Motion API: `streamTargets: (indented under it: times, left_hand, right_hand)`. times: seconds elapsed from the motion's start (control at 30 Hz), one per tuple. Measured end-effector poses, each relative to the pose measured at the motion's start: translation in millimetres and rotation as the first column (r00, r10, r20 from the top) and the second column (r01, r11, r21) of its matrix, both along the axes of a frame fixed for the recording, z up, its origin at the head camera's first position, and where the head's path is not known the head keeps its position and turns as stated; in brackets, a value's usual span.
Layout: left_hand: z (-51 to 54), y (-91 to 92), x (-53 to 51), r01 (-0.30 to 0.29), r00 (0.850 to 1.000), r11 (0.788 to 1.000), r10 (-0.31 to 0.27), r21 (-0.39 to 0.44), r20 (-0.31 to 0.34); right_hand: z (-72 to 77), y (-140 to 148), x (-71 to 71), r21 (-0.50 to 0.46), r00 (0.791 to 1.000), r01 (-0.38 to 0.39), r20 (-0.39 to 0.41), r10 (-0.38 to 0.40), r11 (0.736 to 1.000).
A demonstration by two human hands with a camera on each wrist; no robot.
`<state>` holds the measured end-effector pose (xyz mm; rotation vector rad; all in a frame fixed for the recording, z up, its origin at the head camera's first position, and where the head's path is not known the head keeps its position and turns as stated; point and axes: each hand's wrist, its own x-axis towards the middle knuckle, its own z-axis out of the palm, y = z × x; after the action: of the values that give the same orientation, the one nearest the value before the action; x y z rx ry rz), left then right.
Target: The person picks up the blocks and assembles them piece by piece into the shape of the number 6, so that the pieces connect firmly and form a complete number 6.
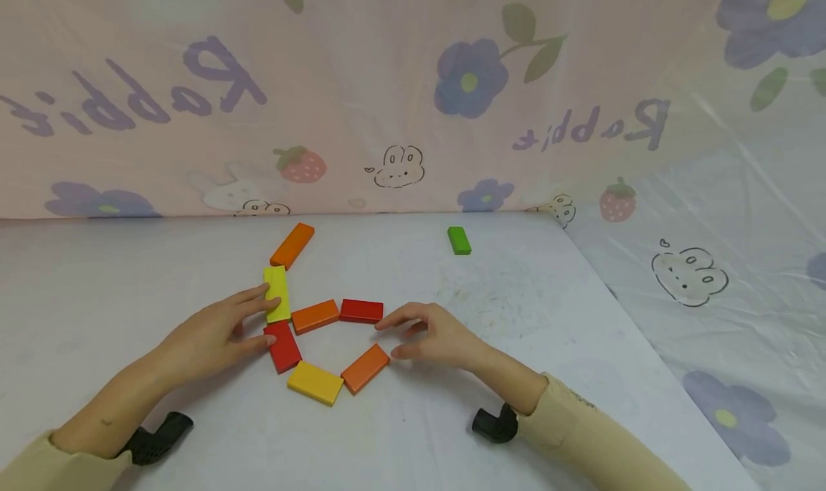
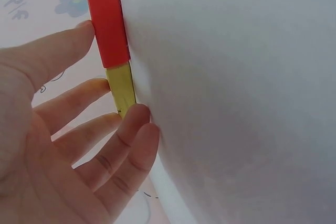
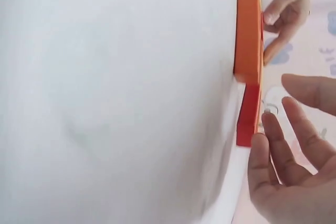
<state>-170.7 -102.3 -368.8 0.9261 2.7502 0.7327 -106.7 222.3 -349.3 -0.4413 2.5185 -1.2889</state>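
Several flat coloured blocks lie end to end on the white table in the head view. My left hand (image 1: 205,337) rests its fingertips on the lime-yellow block (image 1: 276,290), and its thumb touches the red block (image 1: 283,347) below. A golden-yellow block (image 1: 315,383) and an orange block (image 1: 365,369) curve round the bottom. Higher up, another orange block (image 1: 315,317) meets a second red block (image 1: 361,311). Just right of that red block is my right hand (image 1: 439,337), fingers loosely bent with nothing between them; whether a fingertip touches the block I cannot tell.
A third orange block (image 1: 292,245) leans away from the lime-yellow block's far end. Alone at the back right lies a green block (image 1: 459,241). Black curved pieces (image 1: 495,424) show by both wrists. A printed curtain (image 1: 348,61) borders the table's back and right side.
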Motion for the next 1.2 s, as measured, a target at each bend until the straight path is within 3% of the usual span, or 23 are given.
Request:
streamTargets:
  times: [0.5,0.87,1.2]
  left_hand:
    - [1.3,0.0,0.7,-0.009,1.0,1.0,0.009,-0.01,0.019]
    - [1.0,0.3,0.8,-0.007,1.0,1.0,0.007,-0.006,0.011]
    - [-0.4,0.4,-0.1,-0.003,1.0,1.0,0.003,0.001,0.01]
  right_hand:
    - [1.0,28.8,-14.1,-0.007,0.984,0.176,0.024,-0.176,0.984]
    - [-4.7,47.8,-27.5,0.011,0.974,0.203,-0.106,-0.201,0.979]
    - [-2.8,61.2,-39.4,0.057,0.951,0.284,-0.146,-0.274,0.957]
